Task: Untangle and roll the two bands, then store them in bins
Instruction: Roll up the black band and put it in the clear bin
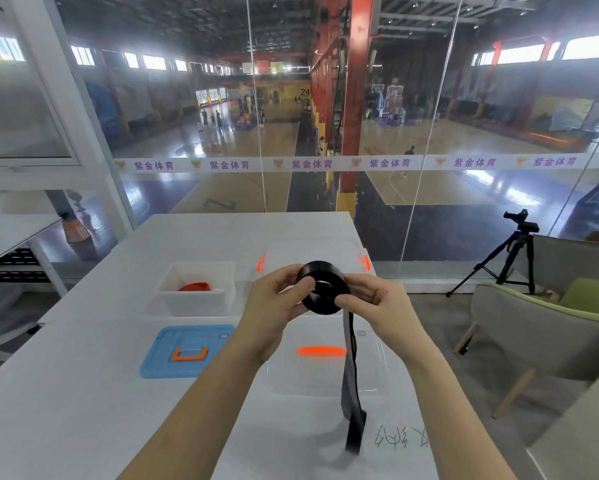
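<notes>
While the black band sits mostly wound into a thick roll above the table, the left hand grips it from nine o'clock, thumb pressed near its hollow centre. The right hand pinches its rim from three o'clock. A loose tail hangs toward six o'clock, reaching down to the tabletop. At ten o'clock from the hands a white bin holds the red band. A blue lid lies at eight o'clock, a clear bin at twelve, and a clear lid beneath the hands.
</notes>
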Demonstrator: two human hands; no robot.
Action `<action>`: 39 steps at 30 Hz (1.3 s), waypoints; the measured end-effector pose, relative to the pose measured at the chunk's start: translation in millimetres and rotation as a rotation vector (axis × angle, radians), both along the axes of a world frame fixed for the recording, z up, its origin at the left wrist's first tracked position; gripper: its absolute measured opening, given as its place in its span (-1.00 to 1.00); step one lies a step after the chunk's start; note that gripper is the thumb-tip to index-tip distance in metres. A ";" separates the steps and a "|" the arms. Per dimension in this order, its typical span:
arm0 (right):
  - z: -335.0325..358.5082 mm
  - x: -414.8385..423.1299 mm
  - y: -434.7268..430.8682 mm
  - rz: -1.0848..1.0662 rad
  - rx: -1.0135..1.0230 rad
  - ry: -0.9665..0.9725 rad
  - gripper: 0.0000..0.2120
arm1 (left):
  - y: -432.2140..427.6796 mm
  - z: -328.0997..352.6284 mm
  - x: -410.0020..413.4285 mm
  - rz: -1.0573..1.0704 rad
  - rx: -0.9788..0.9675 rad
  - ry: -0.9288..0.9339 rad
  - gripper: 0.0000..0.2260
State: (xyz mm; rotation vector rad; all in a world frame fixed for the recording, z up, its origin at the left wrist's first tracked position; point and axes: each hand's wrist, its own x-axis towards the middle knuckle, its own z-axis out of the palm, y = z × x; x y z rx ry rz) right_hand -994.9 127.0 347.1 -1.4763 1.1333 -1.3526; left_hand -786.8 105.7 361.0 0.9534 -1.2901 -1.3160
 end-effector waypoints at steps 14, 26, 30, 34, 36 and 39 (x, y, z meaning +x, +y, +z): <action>11.9 -6.1 5.5 -0.039 -0.033 0.281 -0.74 | -9.1 15.6 23.9 -0.085 -0.200 -0.492 -0.66; 7.4 -6.9 1.1 0.044 0.021 0.254 -0.66 | -4.5 18.9 11.3 -0.070 -0.311 -0.573 -0.84; 1.7 -7.7 0.7 0.004 0.013 0.137 -0.67 | -2.7 15.4 8.4 -0.072 -0.158 -0.277 -0.79; 2.4 -4.7 -0.2 -0.016 -0.003 0.047 -0.70 | 3.5 14.9 3.6 -0.075 -0.116 -0.142 -0.81; 2.7 -4.2 0.4 -0.030 -0.002 0.049 -0.71 | 2.6 13.7 4.7 -0.087 -0.083 -0.132 -0.82; 5.0 -7.1 2.6 -0.046 0.007 0.127 -0.74 | -6.8 10.8 14.8 -0.143 -0.104 -0.302 -0.84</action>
